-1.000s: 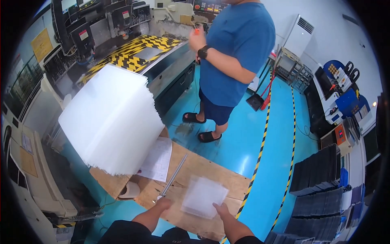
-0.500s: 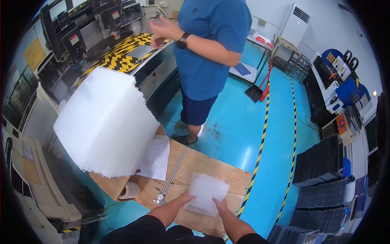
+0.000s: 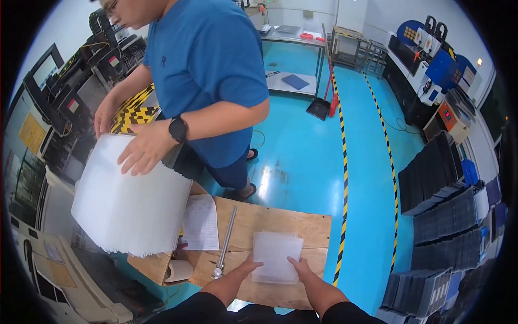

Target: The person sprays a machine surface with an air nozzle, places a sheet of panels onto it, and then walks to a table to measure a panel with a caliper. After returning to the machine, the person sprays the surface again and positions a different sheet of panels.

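Observation:
A small pile of square, translucent white sheets lies between my hands over the wooden table, its edges slightly uneven. My left hand grips its left edge with the thumb on top. On the opposite edge my right hand pinches it the same way; the fingers beneath are hidden. Left of the pile rests a long metal caliper. Beside that is a printed paper form. A tall stack of larger white sheets rises at the left, with a co-worker's two hands at its top.
The co-worker in a blue shirt stands beyond the wooden table. A roll sits at the table's left front. Black-and-yellow tape lines the blue floor; stacks of dark sheets stand along the right.
The co-worker has stepped left and leaned over, bringing both hands to the tall stack. My view has shifted. My hands still hold the small pile, which now looks squarer.

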Tool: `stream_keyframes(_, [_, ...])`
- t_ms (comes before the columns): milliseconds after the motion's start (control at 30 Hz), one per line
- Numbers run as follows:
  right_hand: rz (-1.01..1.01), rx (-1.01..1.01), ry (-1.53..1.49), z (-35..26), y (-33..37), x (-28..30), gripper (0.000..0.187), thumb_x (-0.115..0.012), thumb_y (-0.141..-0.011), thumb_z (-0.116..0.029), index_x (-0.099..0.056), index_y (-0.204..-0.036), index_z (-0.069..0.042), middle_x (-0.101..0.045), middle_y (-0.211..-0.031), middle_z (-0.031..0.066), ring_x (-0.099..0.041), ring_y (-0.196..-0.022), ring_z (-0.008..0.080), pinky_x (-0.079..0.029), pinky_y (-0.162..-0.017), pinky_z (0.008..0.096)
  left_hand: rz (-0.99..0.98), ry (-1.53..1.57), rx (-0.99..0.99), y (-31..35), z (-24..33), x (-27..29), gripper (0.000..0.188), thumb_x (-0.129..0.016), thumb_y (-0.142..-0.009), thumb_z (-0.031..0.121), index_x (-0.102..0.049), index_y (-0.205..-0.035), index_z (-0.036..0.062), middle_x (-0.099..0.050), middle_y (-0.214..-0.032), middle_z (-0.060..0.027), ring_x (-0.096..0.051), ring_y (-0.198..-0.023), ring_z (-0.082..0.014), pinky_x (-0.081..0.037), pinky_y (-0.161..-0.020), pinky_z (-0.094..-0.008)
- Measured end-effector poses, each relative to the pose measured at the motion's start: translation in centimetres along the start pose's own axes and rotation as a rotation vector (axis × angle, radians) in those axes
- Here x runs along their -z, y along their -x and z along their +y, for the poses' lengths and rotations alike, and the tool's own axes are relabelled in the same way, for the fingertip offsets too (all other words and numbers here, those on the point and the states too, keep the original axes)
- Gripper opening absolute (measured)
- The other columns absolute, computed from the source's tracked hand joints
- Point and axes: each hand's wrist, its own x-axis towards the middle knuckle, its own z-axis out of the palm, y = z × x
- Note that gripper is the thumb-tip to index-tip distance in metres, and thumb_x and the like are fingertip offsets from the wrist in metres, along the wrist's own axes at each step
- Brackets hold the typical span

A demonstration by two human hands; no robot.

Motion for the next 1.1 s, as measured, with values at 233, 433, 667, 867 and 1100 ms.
stream_keyframes(233, [-0.128,-0.155,0.144,-4.0,2.9,0.8,0.049,-0.077,-0.083,-0.021,-0.062,-0.122,0.003,-0.068,-0.114,0.0144,-0.065,-0.101,0.0259,-0.052,-0.088,0.0387,-0.105,0.211,0.037,0.5,-1.0,-0.4,0.076,-0.066,-0.089,0.033,-0.026,-0.152,0.0172,-0.047,-0.145,-0.0100,-0.044,-0.133,-0.0306,-0.036,-0.105,-0.0541])
stream_keyframes(433, [-0.244,0.111,0.272,-8.3,4.5,-1.0,0.052,-0.080,-0.073,-0.012,-0.063,-0.119,0.003,-0.068,-0.112,0.0140,-0.064,-0.102,0.0235,-0.051,-0.088,0.0375,-0.061,0.207,0.272,2.4,-0.9,-2.3,0.079,-0.059,-0.089,0.056,-0.023,-0.152,0.0244,-0.041,-0.150,-0.0113,-0.041,-0.135,-0.0316,-0.029,-0.105,-0.0600])
stream_keyframes(667, [-0.238,0.341,1.297,-16.5,13.1,-3.8,0.055,-0.072,-0.074,-0.032,-0.052,-0.116,-0.001,-0.068,-0.104,0.0228,-0.068,-0.093,0.0403,-0.054,-0.081,0.0476,0.232,0.290,-0.008,3.6,-1.1,-1.0,0.081,-0.050,-0.096,0.054,-0.011,-0.157,0.0196,-0.030,-0.156,-0.0140,-0.035,-0.137,-0.0337,-0.029,-0.107,-0.0536])
stream_keyframes(867, [-0.344,0.582,1.632,-13.0,15.0,-3.2,0.041,-0.071,-0.075,-0.028,-0.053,-0.103,-0.005,-0.067,-0.092,0.0186,-0.069,-0.082,0.0361,-0.055,-0.070,0.0479,0.156,0.252,-0.272,6.2,0.2,-1.9,0.073,-0.048,-0.098,0.051,-0.024,-0.154,0.0115,-0.033,-0.154,-0.0136,-0.030,-0.142,-0.0274,-0.028,-0.111,-0.0441])
stream_keyframes(1100, [-0.253,0.669,1.677,-10.8,16.0,-1.5,0.049,-0.072,-0.077,-0.044,-0.054,-0.101,-0.006,-0.066,-0.092,0.0151,-0.067,-0.085,0.0336,-0.051,-0.071,0.0478,-0.008,0.205,-0.424,7.3,-0.4,-4.3,0.065,-0.063,-0.094,0.023,-0.035,-0.148,0.0016,-0.040,-0.150,-0.0170,-0.041,-0.137,-0.0259,-0.035,-0.111,-0.0357])
